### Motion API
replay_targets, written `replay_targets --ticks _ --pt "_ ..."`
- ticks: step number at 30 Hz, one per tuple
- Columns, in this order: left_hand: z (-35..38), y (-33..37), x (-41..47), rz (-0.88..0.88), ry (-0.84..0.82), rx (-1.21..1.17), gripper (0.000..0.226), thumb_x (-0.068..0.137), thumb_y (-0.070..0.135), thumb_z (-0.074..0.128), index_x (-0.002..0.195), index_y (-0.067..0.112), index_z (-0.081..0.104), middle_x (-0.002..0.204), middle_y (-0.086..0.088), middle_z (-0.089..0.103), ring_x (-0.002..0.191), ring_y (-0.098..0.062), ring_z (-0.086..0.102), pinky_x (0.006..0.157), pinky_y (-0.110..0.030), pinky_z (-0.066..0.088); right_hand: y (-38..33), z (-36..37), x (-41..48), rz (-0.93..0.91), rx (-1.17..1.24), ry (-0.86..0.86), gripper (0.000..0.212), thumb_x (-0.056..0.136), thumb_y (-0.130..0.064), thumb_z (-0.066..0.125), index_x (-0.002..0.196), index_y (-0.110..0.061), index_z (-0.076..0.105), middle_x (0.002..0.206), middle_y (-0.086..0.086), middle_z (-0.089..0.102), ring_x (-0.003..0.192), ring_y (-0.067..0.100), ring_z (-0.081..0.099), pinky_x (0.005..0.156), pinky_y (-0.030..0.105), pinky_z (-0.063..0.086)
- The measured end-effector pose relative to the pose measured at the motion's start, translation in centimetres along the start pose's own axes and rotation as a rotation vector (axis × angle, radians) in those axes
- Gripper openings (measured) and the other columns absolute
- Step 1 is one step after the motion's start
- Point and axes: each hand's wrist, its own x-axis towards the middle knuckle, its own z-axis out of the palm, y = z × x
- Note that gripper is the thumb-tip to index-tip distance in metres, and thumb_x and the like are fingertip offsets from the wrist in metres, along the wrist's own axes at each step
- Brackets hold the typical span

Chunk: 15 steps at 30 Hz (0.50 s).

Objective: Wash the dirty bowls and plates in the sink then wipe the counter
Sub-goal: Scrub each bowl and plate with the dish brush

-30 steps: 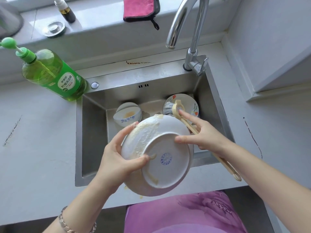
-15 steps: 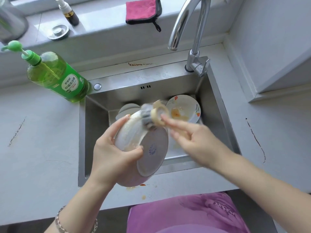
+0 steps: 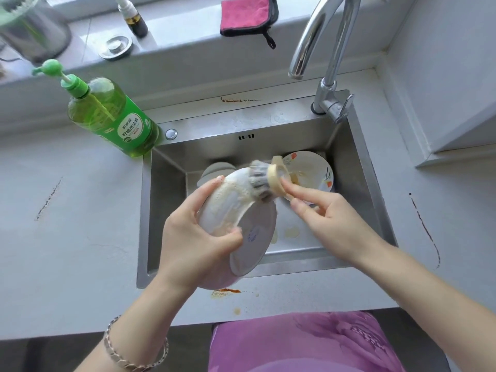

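My left hand (image 3: pixel 193 237) grips a large white bowl (image 3: pixel 252 232), tilted on edge over the steel sink (image 3: pixel 357 167), its underside facing right and smeared with yellowish suds. My right hand (image 3: pixel 330 224) holds a beige dish brush (image 3: pixel 268 178) by its handle; the grey bristles press on the bowl's upper outer wall. In the sink's back right a patterned plate (image 3: pixel 316 173) with food residue leans. Behind the held bowl, a small bowl (image 3: pixel 214 169) shows only partly.
A green dish soap bottle (image 3: pixel 112 116) stands at the sink's back left corner. The faucet (image 3: pixel 322 49) arches over the back right. A pink cloth (image 3: pixel 247 14), a drain plug (image 3: pixel 115 48) and a small spray bottle (image 3: pixel 132 17) sit on the sill. Orange stains (image 3: pixel 225 292) mark the front counter.
The bowl has turned from flat-bottom-up to standing on edge. The brush moved from beside the bowl onto its upper outer wall and is scrubbing there.
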Motion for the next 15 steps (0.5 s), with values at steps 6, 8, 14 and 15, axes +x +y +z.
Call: replay_targets --ticks 6,8,14,15 --pt "0.1 -0.5 0.1 -0.052 0.015 -0.068 0.067 0.049 0.016 0.073 0.106 0.047 0.056 0.103 0.039 0.06 0.094 0.01 0.061 0.079 -0.005 0.045 1.8 -0.5 0.7 0.036 0.014 0.018 0.038 0.097 -0.012 0.044 0.132 -0.025 0.049 0.046 -0.037 0.048 0.043 -0.021 0.043 0.052 -0.001 0.036" --pt "0.3 -0.6 0.1 -0.067 0.026 -0.08 0.066 0.049 0.016 0.073 0.105 0.048 0.056 0.1 0.041 0.06 0.094 0.01 0.06 0.078 -0.004 0.044 2.0 -0.4 0.7 0.051 0.038 0.005 0.038 0.098 -0.012 0.043 0.134 -0.021 0.049 0.039 -0.035 0.041 0.042 -0.022 0.042 0.051 0.0 0.038" --pt "0.6 -0.9 0.4 -0.13 0.081 -0.165 0.064 0.048 0.016 0.074 0.102 0.046 0.057 0.103 0.023 0.064 0.095 0.008 0.062 0.082 -0.013 0.049 0.0 0.8 1.2 -0.01 0.061 0.01 0.04 0.097 -0.008 0.044 0.13 -0.029 0.041 0.044 -0.032 0.05 0.043 -0.018 0.046 0.049 0.001 0.036" --pt "0.5 -0.9 0.3 -0.142 0.09 -0.179 0.063 0.048 0.016 0.073 0.101 0.046 0.057 0.103 0.023 0.064 0.092 0.01 0.061 0.079 -0.01 0.048 0.9 0.5 1.5 0.031 0.076 0.044 0.039 0.097 -0.008 0.044 0.133 -0.024 0.046 0.05 -0.033 0.053 0.041 -0.017 0.045 0.048 0.001 0.035"
